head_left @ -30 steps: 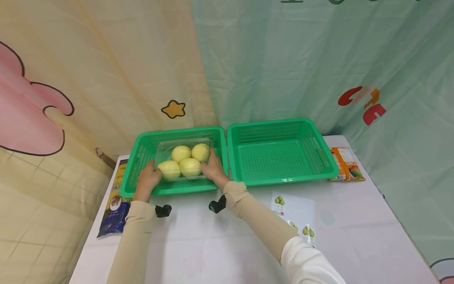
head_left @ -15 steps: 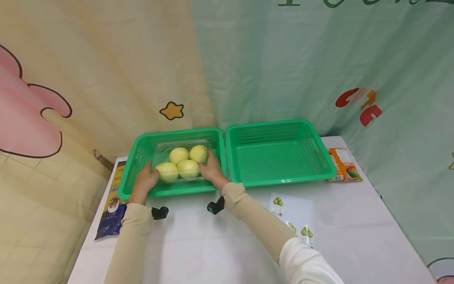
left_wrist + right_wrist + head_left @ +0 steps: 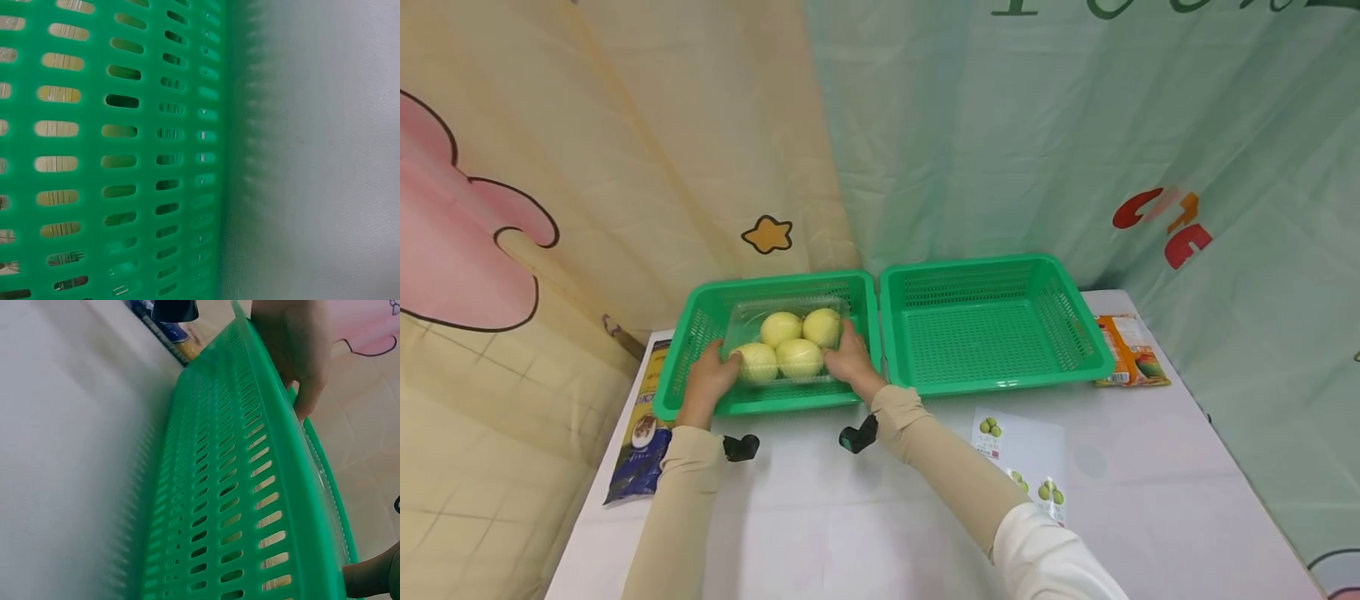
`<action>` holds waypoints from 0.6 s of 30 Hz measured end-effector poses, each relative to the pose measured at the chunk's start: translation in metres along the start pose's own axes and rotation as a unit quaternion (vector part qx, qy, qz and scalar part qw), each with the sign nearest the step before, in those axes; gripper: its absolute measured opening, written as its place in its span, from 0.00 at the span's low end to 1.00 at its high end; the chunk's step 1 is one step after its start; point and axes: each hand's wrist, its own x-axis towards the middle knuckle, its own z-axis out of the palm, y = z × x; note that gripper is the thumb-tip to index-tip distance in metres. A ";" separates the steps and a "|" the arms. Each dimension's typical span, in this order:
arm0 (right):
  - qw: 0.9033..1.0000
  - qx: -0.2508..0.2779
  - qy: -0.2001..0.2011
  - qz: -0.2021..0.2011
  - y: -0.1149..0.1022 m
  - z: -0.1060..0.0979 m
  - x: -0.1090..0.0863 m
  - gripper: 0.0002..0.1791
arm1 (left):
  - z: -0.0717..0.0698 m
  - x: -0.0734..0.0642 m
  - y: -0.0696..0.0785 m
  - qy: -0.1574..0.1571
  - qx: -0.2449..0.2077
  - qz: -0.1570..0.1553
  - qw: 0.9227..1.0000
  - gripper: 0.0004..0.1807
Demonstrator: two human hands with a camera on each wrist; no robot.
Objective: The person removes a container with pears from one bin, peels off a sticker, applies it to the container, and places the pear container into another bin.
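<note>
A clear plastic container holds several round, pale yellow-green fruits inside the left green basket. My left hand grips the container's left end, thumb by the nearest fruit. At its right end, my right hand holds on with the thumb on the near side. Basket walls hide part of the fingers. Through the slots of the basket wall, the left wrist view shows only pale fruit. Left-hand fingers reach over the rim in the right wrist view, with the right hand at lower right.
A second green basket stands right beside the first. A blue and yellow bag lies at left, an orange packet at right. A sheet of fruit stickers lies on the white table; a curtain hangs behind.
Within the basket, the fruit container has shifted slightly left and toward me. Both hands keep their hold at its ends.
</note>
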 end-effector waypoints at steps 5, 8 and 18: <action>1.000 0.025 0.002 0.008 -0.001 -0.001 0.000 0.39 | 0.000 -0.001 0.000 0.005 0.002 0.004 1.000 0.37; 0.999 0.038 -0.001 0.018 -0.003 -0.002 0.000 0.40 | -0.001 -0.002 0.001 0.004 0.005 0.003 1.000 0.38; 0.999 0.030 0.001 0.034 -0.006 -0.003 -0.003 0.41 | -0.005 -0.004 0.004 -0.006 0.005 0.004 1.000 0.38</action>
